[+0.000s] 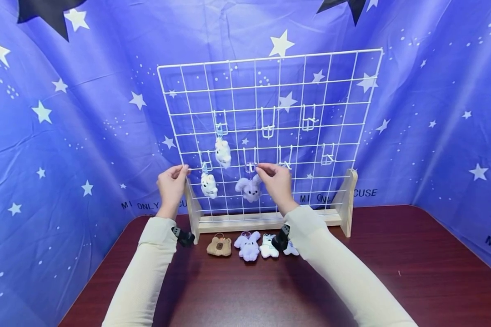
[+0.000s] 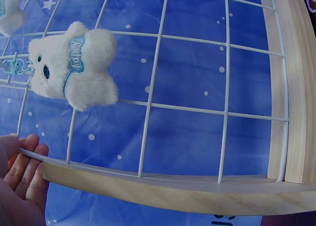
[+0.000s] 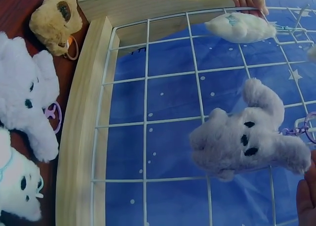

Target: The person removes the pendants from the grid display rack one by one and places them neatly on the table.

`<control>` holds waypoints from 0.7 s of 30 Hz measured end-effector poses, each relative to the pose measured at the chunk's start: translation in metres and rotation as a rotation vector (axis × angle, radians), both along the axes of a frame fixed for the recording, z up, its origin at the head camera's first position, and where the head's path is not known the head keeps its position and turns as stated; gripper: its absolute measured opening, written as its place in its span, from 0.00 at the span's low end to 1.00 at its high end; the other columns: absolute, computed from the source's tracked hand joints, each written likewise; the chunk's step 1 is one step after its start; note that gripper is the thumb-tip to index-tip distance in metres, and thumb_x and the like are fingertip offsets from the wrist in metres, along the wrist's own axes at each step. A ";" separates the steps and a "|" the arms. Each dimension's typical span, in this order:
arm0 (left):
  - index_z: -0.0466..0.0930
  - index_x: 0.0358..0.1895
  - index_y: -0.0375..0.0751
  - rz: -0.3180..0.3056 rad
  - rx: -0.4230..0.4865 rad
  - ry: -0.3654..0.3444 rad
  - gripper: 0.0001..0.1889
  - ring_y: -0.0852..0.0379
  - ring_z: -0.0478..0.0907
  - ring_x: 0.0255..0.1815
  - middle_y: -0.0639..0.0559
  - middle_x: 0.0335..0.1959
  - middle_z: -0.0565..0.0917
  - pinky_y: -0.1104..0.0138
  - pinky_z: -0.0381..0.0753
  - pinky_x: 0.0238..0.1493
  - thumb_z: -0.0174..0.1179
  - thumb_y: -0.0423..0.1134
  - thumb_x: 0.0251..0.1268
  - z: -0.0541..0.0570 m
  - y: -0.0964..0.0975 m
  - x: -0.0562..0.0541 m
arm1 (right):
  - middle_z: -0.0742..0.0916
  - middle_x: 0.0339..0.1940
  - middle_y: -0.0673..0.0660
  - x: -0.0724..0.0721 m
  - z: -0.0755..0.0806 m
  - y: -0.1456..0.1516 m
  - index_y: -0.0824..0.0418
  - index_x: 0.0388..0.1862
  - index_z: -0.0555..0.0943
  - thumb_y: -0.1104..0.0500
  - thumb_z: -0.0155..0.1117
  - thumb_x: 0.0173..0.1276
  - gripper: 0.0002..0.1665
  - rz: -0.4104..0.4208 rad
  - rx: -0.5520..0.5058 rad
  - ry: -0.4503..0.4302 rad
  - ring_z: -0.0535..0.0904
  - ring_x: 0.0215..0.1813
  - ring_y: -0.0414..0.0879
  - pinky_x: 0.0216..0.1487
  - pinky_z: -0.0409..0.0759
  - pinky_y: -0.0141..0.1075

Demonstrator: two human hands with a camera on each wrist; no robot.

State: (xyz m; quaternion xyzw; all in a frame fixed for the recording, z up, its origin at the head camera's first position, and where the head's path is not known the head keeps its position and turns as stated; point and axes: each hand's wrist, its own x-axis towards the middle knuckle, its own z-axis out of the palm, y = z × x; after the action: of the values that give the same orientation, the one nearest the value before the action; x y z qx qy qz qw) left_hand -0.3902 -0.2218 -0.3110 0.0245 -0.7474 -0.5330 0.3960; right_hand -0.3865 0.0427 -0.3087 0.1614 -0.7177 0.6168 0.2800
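Note:
My left hand [image 1: 172, 186] pinches the left edge of the white wire grid [image 1: 270, 81], thumb in front and fingers behind in the left wrist view. With thumb and forefinger, my right hand [image 1: 276, 181] pinches the purple ring of a lilac plush bunny keychain [image 1: 250, 190] at a hook in the lower row. The bunny [image 3: 237, 142] hangs below the ring, its face outward. To its left, two white plush bear keychains hang on hooks: an upper bear [image 1: 222, 153] and a lower bear [image 1: 208, 186], which has a blue scarf in the left wrist view.
Bare hooks remain on the grid, such as an upper hook [image 1: 268, 129] and a right hook [image 1: 327, 158]. A wooden stand [image 1: 348, 204] holds the grid. Before it on the dark table [image 1: 229, 290] lie a brown plush [image 1: 219, 246], a lilac bunny [image 1: 248, 247] and white plushes [image 1: 268, 247].

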 end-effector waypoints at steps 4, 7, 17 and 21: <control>0.86 0.38 0.35 -0.006 0.008 0.005 0.11 0.78 0.76 0.24 0.40 0.33 0.87 0.80 0.69 0.24 0.63 0.40 0.61 0.000 0.000 -0.001 | 0.88 0.33 0.59 -0.001 0.000 -0.004 0.65 0.36 0.86 0.63 0.67 0.59 0.08 -0.048 0.012 -0.005 0.84 0.34 0.45 0.38 0.80 0.32; 0.86 0.38 0.34 -0.012 0.014 0.007 0.11 0.78 0.76 0.24 0.40 0.33 0.87 0.80 0.70 0.24 0.63 0.40 0.61 0.000 -0.001 -0.001 | 0.88 0.33 0.61 -0.003 0.000 -0.007 0.67 0.36 0.86 0.64 0.67 0.59 0.08 -0.079 0.036 -0.035 0.84 0.34 0.46 0.37 0.79 0.31; 0.86 0.38 0.34 -0.024 0.021 0.015 0.11 0.78 0.76 0.24 0.39 0.33 0.86 0.80 0.70 0.24 0.63 0.40 0.61 -0.001 -0.001 -0.002 | 0.88 0.33 0.63 -0.005 0.000 -0.013 0.68 0.35 0.85 0.64 0.68 0.58 0.08 -0.118 0.004 -0.080 0.81 0.31 0.41 0.33 0.74 0.22; 0.86 0.38 0.34 -0.022 0.020 0.011 0.11 0.79 0.76 0.24 0.39 0.33 0.86 0.80 0.70 0.25 0.63 0.40 0.61 -0.001 -0.002 -0.002 | 0.88 0.31 0.62 -0.005 0.000 -0.015 0.66 0.34 0.86 0.61 0.69 0.58 0.08 -0.168 0.020 -0.078 0.81 0.30 0.43 0.32 0.73 0.25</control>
State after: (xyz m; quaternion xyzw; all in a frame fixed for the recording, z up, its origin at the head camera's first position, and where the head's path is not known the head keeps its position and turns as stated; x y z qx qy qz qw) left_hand -0.3927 -0.2235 -0.3122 0.0172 -0.7399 -0.5450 0.3939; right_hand -0.3918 0.0280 -0.3087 0.0792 -0.7451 0.5899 0.3011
